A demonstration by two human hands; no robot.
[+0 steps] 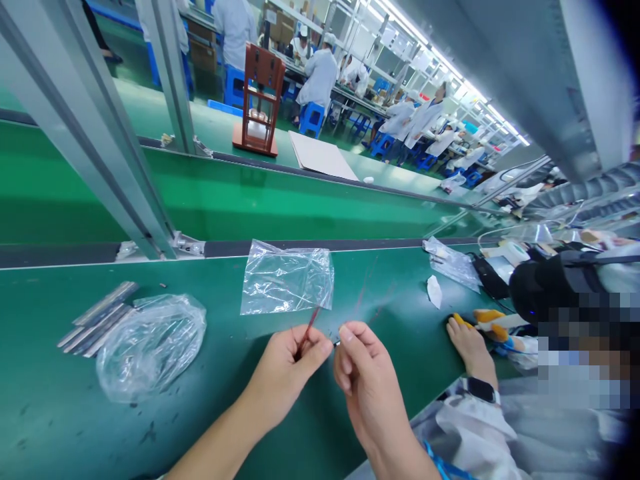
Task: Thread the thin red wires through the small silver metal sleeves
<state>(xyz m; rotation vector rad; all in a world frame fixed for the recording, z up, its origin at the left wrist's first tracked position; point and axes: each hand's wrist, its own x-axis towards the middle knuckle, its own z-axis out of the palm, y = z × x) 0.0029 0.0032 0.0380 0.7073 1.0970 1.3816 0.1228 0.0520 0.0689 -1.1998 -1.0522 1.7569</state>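
Observation:
My left hand (295, 363) is closed in a pinch on a thin dark red wire (311, 323), whose free end sticks up between thumb and forefinger. Close beside it, my right hand (364, 363) is also pinched shut, at a tiny dark piece (337, 343) in the gap between the fingertips. Whether that piece joins the wire cannot be made out. Just beyond both hands a clear plastic bag (287, 277) lies flat on the green table (220, 373).
On the left lie a crumpled clear bag (153, 347) and several metallic strips (100, 317). A co-worker's hand (470, 340) rests at the right, near a white scrap (434, 292) and another plastic bag (453, 263). A metal upright (100, 133) rises at the far left edge.

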